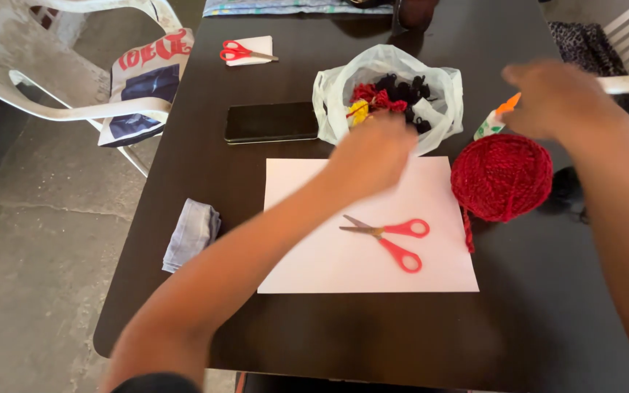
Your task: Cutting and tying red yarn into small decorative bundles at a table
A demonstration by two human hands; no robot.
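plastic bag (442, 109) of yarn scraps on the dark bench (329, 327): left hand (373, 149) reaches its rim, fingers blurred, cannot tell; right hand (547, 98) hovers above glue bottle (491, 124), fingers curled loosely, holding nothing

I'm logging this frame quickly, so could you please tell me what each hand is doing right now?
Left hand: at the plastic bag; grip cannot be told.
Right hand: beside the glue bottle; grip cannot be told.

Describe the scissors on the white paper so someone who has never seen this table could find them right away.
On the dark table, find the white sheet of paper near the middle. The red-handled scissors lie slightly open on it, left of the red yarn ball. A second red pair sits on a small white pad at the table's far edge; this one is the nearer pair.
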